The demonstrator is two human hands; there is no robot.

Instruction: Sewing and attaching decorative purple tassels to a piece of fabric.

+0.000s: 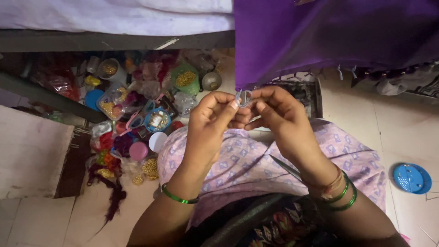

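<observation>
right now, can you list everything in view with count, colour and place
purple cloth: one, hanging top right
small loop: one, silvery, pinched between both hands
bead containers: many, mixed colours, heaped on floor at left
blue lid: one, floor at right
scissors: one, dark, on lap
green bangles: on both wrists
left hand: pinching the loop
right hand: pinching the loop
</observation>
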